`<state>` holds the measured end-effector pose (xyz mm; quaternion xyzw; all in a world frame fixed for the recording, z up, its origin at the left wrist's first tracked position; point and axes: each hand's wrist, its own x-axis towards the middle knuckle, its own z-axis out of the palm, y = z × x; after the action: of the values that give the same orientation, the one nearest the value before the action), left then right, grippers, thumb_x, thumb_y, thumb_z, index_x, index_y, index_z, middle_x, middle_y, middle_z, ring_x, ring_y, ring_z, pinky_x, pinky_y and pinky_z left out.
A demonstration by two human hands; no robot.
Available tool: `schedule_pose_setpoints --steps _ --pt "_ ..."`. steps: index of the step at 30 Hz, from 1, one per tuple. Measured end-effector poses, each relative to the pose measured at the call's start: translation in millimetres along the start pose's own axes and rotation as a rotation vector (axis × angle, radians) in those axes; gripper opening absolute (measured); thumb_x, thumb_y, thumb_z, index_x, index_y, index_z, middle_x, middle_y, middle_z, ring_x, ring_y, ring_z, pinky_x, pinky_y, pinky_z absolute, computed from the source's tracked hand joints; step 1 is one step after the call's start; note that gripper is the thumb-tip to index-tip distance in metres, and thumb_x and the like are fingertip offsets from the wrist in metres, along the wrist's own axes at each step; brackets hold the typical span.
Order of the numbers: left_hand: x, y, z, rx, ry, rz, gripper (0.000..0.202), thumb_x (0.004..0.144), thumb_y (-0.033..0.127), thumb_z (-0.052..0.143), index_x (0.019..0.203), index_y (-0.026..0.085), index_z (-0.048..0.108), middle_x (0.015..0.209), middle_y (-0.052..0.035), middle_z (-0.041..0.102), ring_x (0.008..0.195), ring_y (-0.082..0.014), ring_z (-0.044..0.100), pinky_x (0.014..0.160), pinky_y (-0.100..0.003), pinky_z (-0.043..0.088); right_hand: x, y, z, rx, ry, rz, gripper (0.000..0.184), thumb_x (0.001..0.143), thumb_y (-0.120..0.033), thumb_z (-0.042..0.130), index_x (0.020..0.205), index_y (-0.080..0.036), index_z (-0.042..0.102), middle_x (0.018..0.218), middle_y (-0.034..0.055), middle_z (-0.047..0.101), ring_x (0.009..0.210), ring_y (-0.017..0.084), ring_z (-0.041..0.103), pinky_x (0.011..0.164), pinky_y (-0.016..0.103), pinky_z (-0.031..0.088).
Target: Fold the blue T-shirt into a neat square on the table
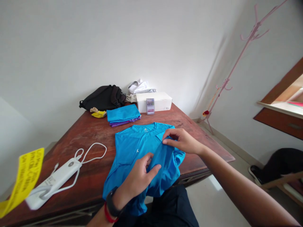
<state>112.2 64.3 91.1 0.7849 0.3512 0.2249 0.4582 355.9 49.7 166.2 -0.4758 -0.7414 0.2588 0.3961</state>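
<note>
A blue T-shirt [132, 157] lies front up on the wooden table, its collar toward the back. Its lower part hangs over the near edge, by my lap. The shirt's left side is folded inward, while the right side is bunched and partly lifted. My right hand [178, 140] pinches the sleeve fabric on the right between thumb and fingertips. Low over the middle of the shirt, my left hand [143, 173] has its thumb and index finger apart, with blue fabric showing between them. Its other fingers are hidden. A dark band and a red bracelet circle my left wrist.
Behind the shirt sits a stack of folded blue and purple clothes [124, 114]. A black bag [103, 97], a yellow item [98, 114] and a white box [163, 101] stand farther back. A white power strip [54, 179] with cables lies left. A pink coat rack [236, 64] stands right.
</note>
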Motion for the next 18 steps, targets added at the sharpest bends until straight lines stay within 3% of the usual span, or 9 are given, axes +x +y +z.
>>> schedule_pose_setpoints --steps 4,8,12,14,18 --pt "-24.5 -7.8 -8.9 0.122 -0.038 -0.104 0.058 0.087 0.056 0.065 0.135 0.022 0.061 0.136 -0.0091 0.066 0.123 -0.0290 0.063 0.106 -0.037 0.049 -6.1 -1.7 -31.0 0.055 0.219 0.025 0.031 0.088 -0.049 0.073 0.086 -0.018 0.071 0.079 0.0034 0.069 0.065 0.014 0.057 0.055 0.025 0.044" --pt "-53.2 -20.9 -34.5 0.237 -0.084 -0.194 0.063 0.078 0.059 0.070 0.129 0.023 0.067 0.128 -0.0095 0.071 0.118 -0.0312 0.067 0.101 -0.038 0.053 -21.0 -1.1 -51.5 0.090 0.317 0.083 0.032 0.083 -0.051 0.077 0.084 -0.019 0.073 0.073 0.0033 0.069 0.060 0.015 0.057 0.049 0.024 0.043" --pt "-89.2 -48.3 -59.4 0.388 -0.108 -0.160 0.056 0.077 0.057 0.070 0.124 0.025 0.071 0.119 -0.0081 0.076 0.106 -0.0296 0.073 0.092 -0.035 0.060 -42.2 -0.3 -62.2 0.076 0.409 0.071 0.028 0.081 -0.048 0.080 0.081 -0.022 0.074 0.076 0.0033 0.071 0.063 0.016 0.061 0.052 0.025 0.046" --pt "-108.6 -70.0 -65.1 0.475 -0.063 -0.101 0.050 0.079 0.052 0.069 0.123 0.026 0.073 0.117 -0.0069 0.077 0.101 -0.0281 0.075 0.088 -0.031 0.061 -54.6 0.7 -65.8 0.052 0.446 0.057 0.026 0.080 -0.048 0.081 0.080 -0.023 0.074 0.077 0.0036 0.071 0.066 0.018 0.062 0.054 0.027 0.048" --pt "-139.2 -115.7 -66.6 0.631 0.186 0.107 0.040 0.077 0.035 0.070 0.116 0.030 0.076 0.117 -0.0032 0.077 0.100 -0.0267 0.076 0.089 -0.026 0.060 -81.6 2.3 -74.9 0.021 0.529 0.016 0.022 0.080 -0.046 0.082 0.080 -0.026 0.074 0.078 0.0039 0.069 0.069 0.020 0.062 0.055 0.030 0.048"
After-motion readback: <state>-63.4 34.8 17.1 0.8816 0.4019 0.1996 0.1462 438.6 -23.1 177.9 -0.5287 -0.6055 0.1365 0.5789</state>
